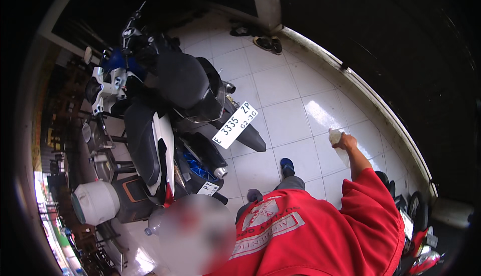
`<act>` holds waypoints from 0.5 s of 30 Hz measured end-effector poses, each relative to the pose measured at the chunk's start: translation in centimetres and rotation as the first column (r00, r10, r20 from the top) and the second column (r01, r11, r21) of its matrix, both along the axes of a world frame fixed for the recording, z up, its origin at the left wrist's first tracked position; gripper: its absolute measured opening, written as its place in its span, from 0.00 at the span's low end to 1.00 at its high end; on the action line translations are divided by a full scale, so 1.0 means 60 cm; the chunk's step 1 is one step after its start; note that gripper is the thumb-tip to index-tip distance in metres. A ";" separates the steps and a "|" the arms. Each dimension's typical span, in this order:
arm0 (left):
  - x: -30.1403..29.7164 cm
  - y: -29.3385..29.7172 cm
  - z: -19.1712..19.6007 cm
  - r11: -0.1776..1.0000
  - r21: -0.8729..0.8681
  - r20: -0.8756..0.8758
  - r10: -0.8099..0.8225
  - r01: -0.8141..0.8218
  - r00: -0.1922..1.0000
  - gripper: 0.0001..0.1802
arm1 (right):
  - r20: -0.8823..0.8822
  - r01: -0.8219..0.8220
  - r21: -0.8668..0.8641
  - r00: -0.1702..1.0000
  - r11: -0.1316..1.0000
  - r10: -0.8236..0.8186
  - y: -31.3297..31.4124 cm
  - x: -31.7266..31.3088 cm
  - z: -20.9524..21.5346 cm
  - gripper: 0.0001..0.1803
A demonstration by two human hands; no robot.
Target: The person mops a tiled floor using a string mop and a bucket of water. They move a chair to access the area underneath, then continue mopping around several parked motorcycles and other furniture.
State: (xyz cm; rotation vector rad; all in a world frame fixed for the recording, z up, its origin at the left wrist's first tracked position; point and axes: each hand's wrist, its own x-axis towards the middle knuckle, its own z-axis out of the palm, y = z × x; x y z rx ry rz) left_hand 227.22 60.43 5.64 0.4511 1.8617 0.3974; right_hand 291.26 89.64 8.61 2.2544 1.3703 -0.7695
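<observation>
My right hand (346, 143) is stretched out ahead on the right, below the red sleeve. Its fingers are closed around a pale, translucent bottle (342, 157), held over the tiled floor. The top of the bottle (334, 135) pokes out past the fingers; its exact kind is too small to tell. My left hand does not show. A blurred pale patch covers the lower left beside my red shirt (320, 231). Nearest ahead on the left stands a black motorcycle (185, 80) with a white plate, its tail pointing toward me.
A white-and-black scooter (143, 135) stands left of the motorcycle, near a white drum (95, 202). Shoes (268, 44) lie by the far pillar (265, 0). A low ledge (361, 80) runs along the right. Another red vehicle (426, 261) is at the lower right.
</observation>
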 end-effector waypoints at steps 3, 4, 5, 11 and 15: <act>0.055 -0.010 0.013 0.996 0.021 0.002 0.081 -0.081 0.997 0.16 | -0.021 -0.232 0.087 0.972 0.969 0.235 0.174 -0.055 0.041 0.45; 0.071 -0.008 0.015 0.994 0.029 -0.001 0.106 -0.106 0.994 0.16 | -0.027 -0.271 0.172 0.960 0.947 0.279 0.225 -0.069 0.052 0.45; 0.084 -0.008 0.018 0.991 0.043 -0.003 0.128 -0.128 0.992 0.16 | -0.031 -0.310 0.255 0.944 0.916 0.328 0.276 -0.087 0.066 0.44; 0.136 -0.025 0.029 0.966 0.086 -0.036 0.247 -0.244 0.968 0.16 | -0.068 -0.368 0.529 0.880 0.765 0.471 0.515 -0.204 0.216 0.44; 0.155 -0.044 0.029 0.948 0.140 -0.047 0.296 -0.287 0.954 0.16 | -0.039 -0.391 0.594 0.859 0.703 0.510 0.587 -0.258 0.279 0.43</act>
